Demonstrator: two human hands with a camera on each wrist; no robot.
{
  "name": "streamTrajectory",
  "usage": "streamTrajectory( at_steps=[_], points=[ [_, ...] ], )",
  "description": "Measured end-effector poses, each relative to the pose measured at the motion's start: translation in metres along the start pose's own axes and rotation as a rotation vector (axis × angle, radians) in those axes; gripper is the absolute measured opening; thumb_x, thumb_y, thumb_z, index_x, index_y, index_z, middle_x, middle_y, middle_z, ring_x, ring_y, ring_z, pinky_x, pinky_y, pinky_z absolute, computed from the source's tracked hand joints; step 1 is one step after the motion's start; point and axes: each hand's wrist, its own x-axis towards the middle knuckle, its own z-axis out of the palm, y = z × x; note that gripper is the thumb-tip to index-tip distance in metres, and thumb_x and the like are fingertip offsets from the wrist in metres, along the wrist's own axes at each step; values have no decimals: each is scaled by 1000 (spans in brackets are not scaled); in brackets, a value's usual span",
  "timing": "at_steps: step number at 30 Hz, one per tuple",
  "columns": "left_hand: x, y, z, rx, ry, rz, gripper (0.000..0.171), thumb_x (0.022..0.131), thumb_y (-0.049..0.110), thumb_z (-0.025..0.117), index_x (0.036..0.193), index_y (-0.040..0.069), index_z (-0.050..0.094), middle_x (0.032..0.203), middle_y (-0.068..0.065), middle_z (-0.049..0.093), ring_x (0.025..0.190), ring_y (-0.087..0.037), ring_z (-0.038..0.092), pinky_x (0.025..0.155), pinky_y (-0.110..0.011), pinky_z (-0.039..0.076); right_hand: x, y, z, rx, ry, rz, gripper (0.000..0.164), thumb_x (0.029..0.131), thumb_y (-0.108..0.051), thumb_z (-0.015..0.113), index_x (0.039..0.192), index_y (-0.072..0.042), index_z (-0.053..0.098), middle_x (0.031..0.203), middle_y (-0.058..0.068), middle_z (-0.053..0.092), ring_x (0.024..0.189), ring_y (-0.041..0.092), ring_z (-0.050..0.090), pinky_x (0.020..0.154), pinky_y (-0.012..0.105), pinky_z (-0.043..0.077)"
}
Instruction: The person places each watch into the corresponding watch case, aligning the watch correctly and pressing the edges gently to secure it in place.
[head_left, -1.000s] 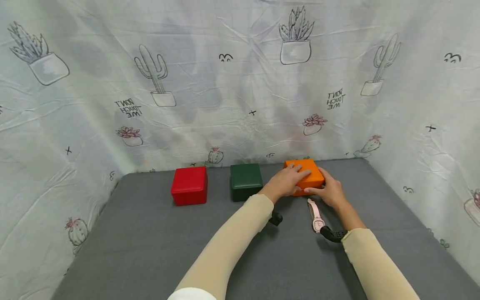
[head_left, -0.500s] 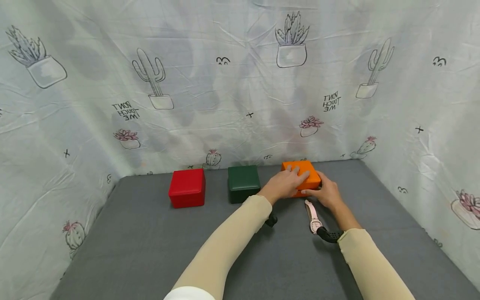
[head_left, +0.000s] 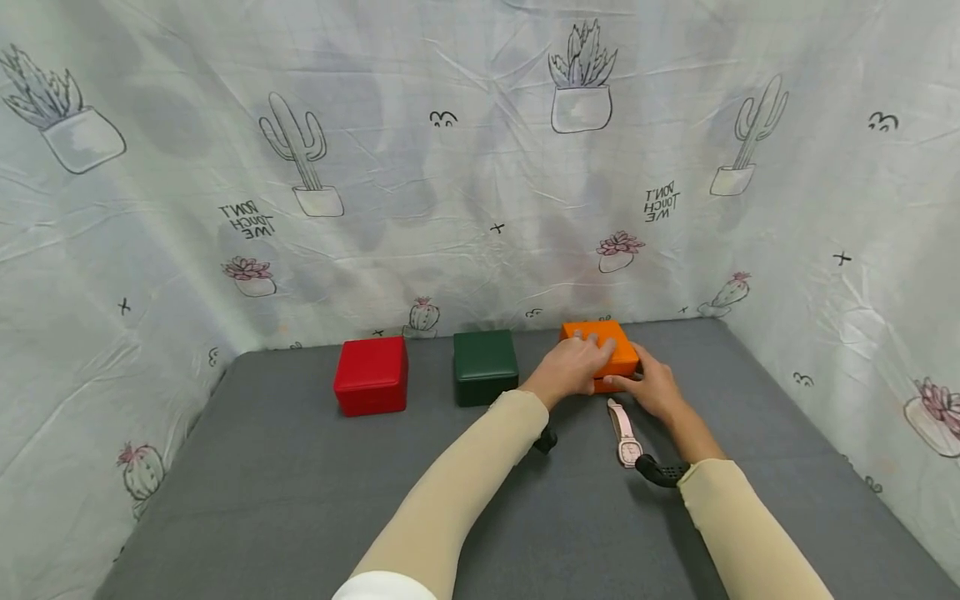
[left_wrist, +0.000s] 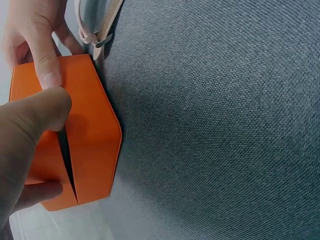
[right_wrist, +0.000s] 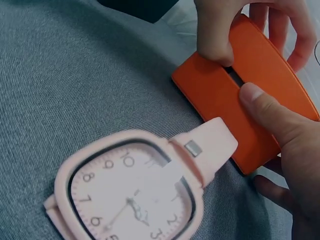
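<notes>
Gripping slightly ajar orange box (head_left: 619, 358): left hand (head_left: 570, 367), right hand (head_left: 656, 388); both hands curled, thumbs (right_wrist: 253, 94) at seam (right_wrist: 234, 76).

The left hand (head_left: 573, 365) blocked part of the top of the orange box (head_left: 624, 356), the right hand (head_left: 656, 389) its right side. The watch (head_left: 628, 451) lay just in front of it, the curtain (head_left: 390, 200) close behind. Left of it were 2 gaps, short of the green box (head_left: 485, 364) and short of the red box (head_left: 371, 375); bare table (head_left: 750, 400) gave passage farther right.
</notes>
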Motion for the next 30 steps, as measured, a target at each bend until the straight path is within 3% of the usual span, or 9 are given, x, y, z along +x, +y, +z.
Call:
streamTrajectory(
  at_steps=[10,17,23,26,30],
  points=[
    [3,2,-5,-16,-16,-15,57,86,43,70,130,18,45,116,-3,60,93,-18,57,83,-26,54,2,1,-3,0,-30,40,91,84,-45,71,152,-6,24,143,27,44,127,45,47,104,58,38],
    [0,-1,-7,-41,-7,-10,56,86,43,69,130,20,43,116,-3,59,95,-18,56,82,-27,53,6,-2,-3,38,-79,37,90,85,-38,73,151,-4,23,141,28,45,124,45,45,106,60,34],
    [-10,-1,-6,117,94,87,45,94,39,60,134,24,45,115,-3,59,87,-17,59,68,-24,55,9,-5,-2,136,-105,-18,80,86,-23,74,146,2,27,138,30,45,121,45,46,106,59,34],
    [-12,0,-5,186,153,123,41,98,33,56,136,25,43,121,-2,58,89,-17,62,64,-24,56,9,-7,-2,132,-105,-1,77,86,-21,73,143,6,29,138,31,45,120,45,46,105,59,36],
    [-14,0,-3,208,216,141,42,97,33,58,135,28,42,129,-1,52,97,-18,59,62,-25,55,8,-10,-2,126,-124,32,79,87,-25,73,145,3,28,142,29,42,124,45,44,106,60,35]
  ],
)
